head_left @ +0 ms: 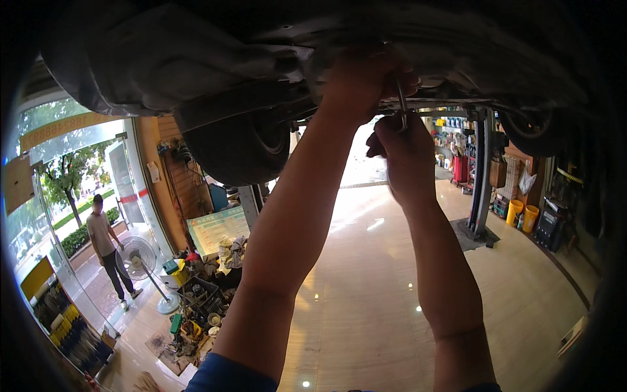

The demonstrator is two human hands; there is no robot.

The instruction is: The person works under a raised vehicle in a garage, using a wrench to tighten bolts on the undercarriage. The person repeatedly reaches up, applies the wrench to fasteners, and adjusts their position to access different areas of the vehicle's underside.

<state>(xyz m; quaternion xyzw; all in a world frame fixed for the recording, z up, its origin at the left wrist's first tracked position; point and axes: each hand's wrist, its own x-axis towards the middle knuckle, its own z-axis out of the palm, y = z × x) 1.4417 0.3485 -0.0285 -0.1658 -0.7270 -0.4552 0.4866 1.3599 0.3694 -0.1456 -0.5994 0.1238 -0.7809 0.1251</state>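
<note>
Both my arms reach up to the dark underside of a raised car (215, 72). My right hand (406, 140) is closed round the lower end of a slim metal wrench (401, 98), which stands nearly upright. Higher up and slightly to the left, my left hand (359, 81) is curled round the wrench's upper end, close against the underbody. Shadow and my fingers hide the wrench's head and whatever it meets. A car wheel (241, 144) hangs left of my left forearm.
A lift post (483, 176) stands at right, with yellow buckets (514, 212) beyond. At left are a standing fan (138, 261), a black crate (202, 294) and several loose parts on the floor. A person (104, 242) stands by the glass doorway. Another wheel (532, 130) hangs at upper right.
</note>
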